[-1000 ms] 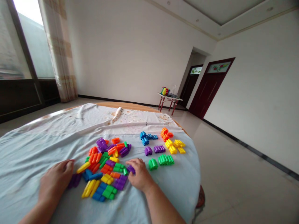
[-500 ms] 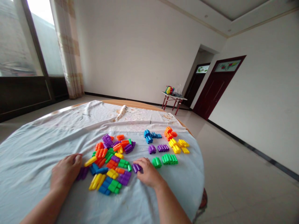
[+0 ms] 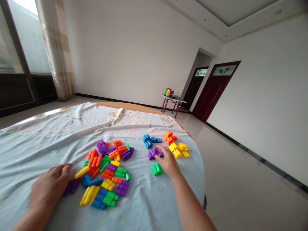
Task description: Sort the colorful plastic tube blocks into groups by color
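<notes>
My right hand (image 3: 168,162) reaches over a purple row of building blocks (image 3: 152,154), thumb and fingers closed around a purple building block whose edges partly show. Just in front of that hand sits a green block piece (image 3: 157,169); more green is mostly hidden behind the hand. My left hand (image 3: 51,186) rests on the cloth at the left, fingers loosely extended, beside another purple block piece (image 3: 71,187) that it partly covers. Between the hands lies a mixed pile of connectable plastic blocks, including an orange piece (image 3: 95,161), a yellow piece (image 3: 89,195) and a purple piece (image 3: 122,188).
Blue blocks (image 3: 148,141), orange blocks (image 3: 169,137) and yellow blocks (image 3: 179,150) stand in separate colour groups at the right. A pale cloth (image 3: 144,205) covers the round table. Behind it, a small table (image 3: 174,99) carries a colourful bag (image 3: 169,92).
My right hand has carried the purple block away from the pile, to the purple group. My left hand stays beside the pile. The view has shifted slightly to the right.
</notes>
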`<action>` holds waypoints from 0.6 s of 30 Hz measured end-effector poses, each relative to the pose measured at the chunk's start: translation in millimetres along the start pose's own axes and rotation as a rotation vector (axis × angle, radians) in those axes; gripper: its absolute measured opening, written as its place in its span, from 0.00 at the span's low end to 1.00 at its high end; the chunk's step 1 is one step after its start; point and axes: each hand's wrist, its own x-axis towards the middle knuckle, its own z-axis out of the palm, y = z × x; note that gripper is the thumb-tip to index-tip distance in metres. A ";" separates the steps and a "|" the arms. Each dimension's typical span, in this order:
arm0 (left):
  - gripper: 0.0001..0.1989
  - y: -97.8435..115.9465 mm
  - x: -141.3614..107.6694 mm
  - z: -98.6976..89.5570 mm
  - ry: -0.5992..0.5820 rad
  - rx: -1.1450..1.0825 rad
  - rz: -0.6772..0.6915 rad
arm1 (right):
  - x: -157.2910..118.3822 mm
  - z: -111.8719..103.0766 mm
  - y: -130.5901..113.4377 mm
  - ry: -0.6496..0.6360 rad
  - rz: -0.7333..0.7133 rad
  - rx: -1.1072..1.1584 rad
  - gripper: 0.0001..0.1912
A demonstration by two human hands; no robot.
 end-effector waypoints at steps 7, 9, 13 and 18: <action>0.29 -4.5 1.0 4.3 0.020 -0.023 -0.006 | 30.3 -32.8 49.4 -0.219 0.120 -0.330 0.21; 0.28 -5.1 0.2 4.8 0.037 -0.037 0.012 | 31.7 -29.7 54.2 -0.270 0.130 -0.361 0.21; 0.28 -3.9 -0.4 4.9 0.051 -0.037 0.009 | 32.5 -21.7 56.8 -0.294 0.128 -0.365 0.21; 0.29 -2.2 0.2 3.3 0.043 -0.039 0.006 | 33.1 -15.8 61.0 -0.340 0.100 -0.399 0.21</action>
